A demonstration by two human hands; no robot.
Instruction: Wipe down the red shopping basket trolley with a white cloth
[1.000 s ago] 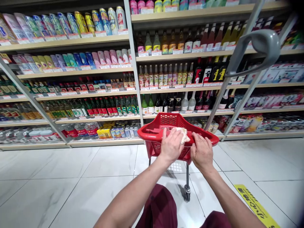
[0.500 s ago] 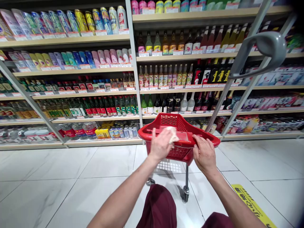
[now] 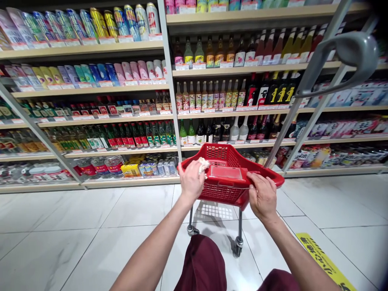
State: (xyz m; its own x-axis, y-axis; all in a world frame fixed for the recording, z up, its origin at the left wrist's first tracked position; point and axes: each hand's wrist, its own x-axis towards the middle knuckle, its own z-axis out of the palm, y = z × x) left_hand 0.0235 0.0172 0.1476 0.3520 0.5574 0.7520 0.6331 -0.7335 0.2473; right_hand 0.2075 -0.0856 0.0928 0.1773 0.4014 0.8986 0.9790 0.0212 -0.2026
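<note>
A red wheeled shopping basket [image 3: 226, 194] stands on the tiled floor in front of me. My left hand [image 3: 190, 180] is closed on a small white cloth [image 3: 203, 165] and presses it on the basket's near left rim. Over at the near right rim, my right hand [image 3: 262, 196] grips the edge with bent fingers. A flat red panel [image 3: 226, 172] on the rim lies bare between my hands. The basket's grey pull handle [image 3: 348, 50] rises at the upper right on two metal rods.
Shelves [image 3: 169, 93] of cans, bottles and cartons fill the wall behind the basket, with a slanted metal post [image 3: 36, 131] at the left. White floor tiles [image 3: 91, 226] spread to the left and right. A yellow floor sticker [image 3: 325, 260] lies at the lower right.
My left hand has slid the cloth leftwards along the rim, from the middle panel to the left corner. My right hand has stayed on the right rim.
</note>
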